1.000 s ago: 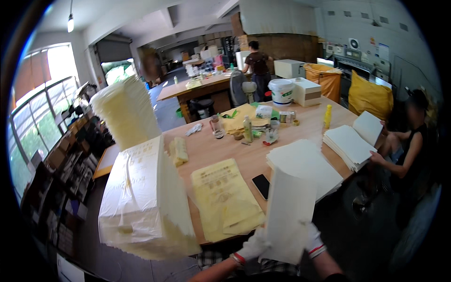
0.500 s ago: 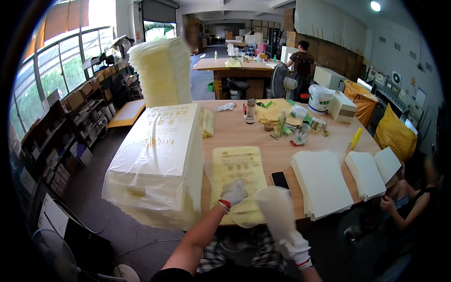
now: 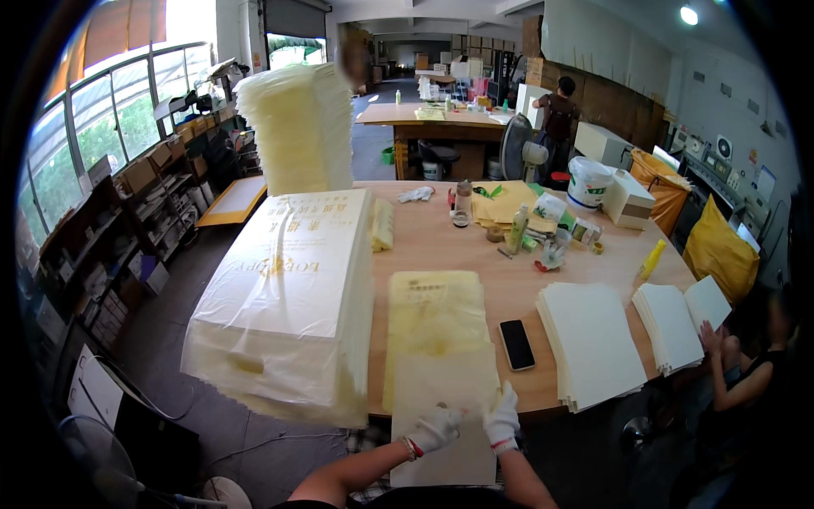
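A pale off-white card sheet (image 3: 445, 377) extends from the near part of the yellow plastic bags (image 3: 437, 310) past the table's front edge toward my lap. Whether it lies over the top bag or partly inside it, I cannot tell. My left hand (image 3: 436, 430), in a white glove, is over the sheet with its fingers curled; what they pinch is too small to make out. Closed on the sheet's right edge is my gloved right hand (image 3: 502, 418), thumb pointing up. A black phone (image 3: 517, 345) lies to the right of the bags.
Left stands a tall pile of printed bags (image 3: 288, 254), with another stack (image 3: 297, 127) behind. White card stacks (image 3: 589, 343) are at right, near a seated person (image 3: 746, 373). Bottles, a bucket (image 3: 587, 182) and a fan (image 3: 515, 153) are farther back; another person (image 3: 560, 114) stands beyond.
My right hand has brought the card sheet left, from beside the bags to over their near end. My left hand has drawn back toward me from the bags.
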### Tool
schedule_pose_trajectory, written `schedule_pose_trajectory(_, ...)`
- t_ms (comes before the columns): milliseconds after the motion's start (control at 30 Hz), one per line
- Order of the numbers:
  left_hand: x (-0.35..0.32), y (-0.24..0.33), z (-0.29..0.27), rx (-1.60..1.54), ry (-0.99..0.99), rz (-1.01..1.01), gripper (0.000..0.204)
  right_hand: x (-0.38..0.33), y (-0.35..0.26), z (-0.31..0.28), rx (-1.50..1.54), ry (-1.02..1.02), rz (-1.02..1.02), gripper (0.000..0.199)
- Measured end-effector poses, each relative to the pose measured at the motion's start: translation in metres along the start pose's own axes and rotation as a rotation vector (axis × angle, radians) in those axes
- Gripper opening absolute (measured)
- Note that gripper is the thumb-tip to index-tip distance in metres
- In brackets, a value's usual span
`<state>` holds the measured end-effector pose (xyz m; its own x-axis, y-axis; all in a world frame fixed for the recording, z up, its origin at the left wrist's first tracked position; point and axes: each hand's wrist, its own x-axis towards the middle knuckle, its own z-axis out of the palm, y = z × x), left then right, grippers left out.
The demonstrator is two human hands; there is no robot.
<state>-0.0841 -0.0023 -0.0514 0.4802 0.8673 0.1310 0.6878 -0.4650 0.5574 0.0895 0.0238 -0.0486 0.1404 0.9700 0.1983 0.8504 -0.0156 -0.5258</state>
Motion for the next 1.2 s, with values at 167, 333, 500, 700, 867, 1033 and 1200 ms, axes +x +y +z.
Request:
schedule_pose_trajectory(167,0.003,-0.069,-0.009,0.401,0.728,-0.068,0.034,0.060,0.015,0.030,-0.303,-0.441,0.215,0.049)
schedule_pose_trajectory(333,-0.018,-0.098,-0.010,-0.393,0.521,-0.537,0.025,0.048,-0.006,-0.026,-0.319,-0.503,0.092,0.064)
schedule_pose_trajectory(500,-0.054,-0.098,0.027,-0.234,0.492,-0.628,0.024,0.008,0.028,-0.016,-0.317,-0.594,-0.011,0.074)
schedule_pose_trajectory(700,-0.068,-0.061,0.012,0.173,0.286,-0.845,0.021,-0.015,0.016,-0.038,-0.283,-0.655,-0.058,0.069)
schedule_pose_trajectory(867,-0.105,-0.047,0.003,-1.045,0.616,-0.907,0.017,-0.049,0.040,-0.030,-0.199,-0.693,-0.039,0.070)
schedule_pose_trajectory(1033,-0.091,-0.006,-0.020,-0.263,0.795,-0.469,0.009,-0.056,0.032,-0.042,-0.150,-0.596,-0.177,0.071)
schedule_pose_trajectory(1200,-0.100,-0.032,0.018,-0.207,0.742,-0.443,0.010,-0.065,0.031,-0.045,-0.127,-0.491,-0.040,0.069)
